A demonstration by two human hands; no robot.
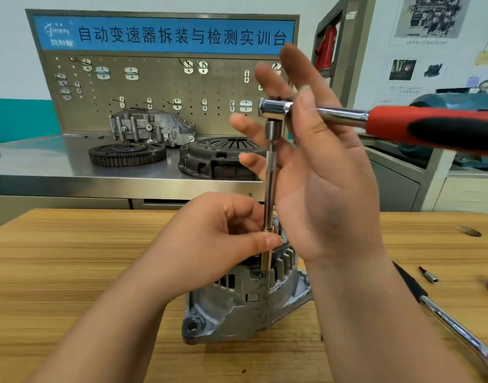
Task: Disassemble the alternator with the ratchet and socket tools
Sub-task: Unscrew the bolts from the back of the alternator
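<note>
two hands (209,244) (320,175); two ratchets (339,115) (458,335); one alternator (245,308); one extension bar (270,189); one loose socket (429,275)

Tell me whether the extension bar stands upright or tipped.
Upright: the extension bar runs vertically from the ratchet down to the alternator.

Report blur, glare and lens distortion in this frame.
Head view: the right hand blurs at its raised fingertips, as does the red handle of the ratchet; the alternator and the left hand pinching the extension bar look sharp; glare streaks the steel bench; the wide lens slants the sides of the pegboard.
</note>
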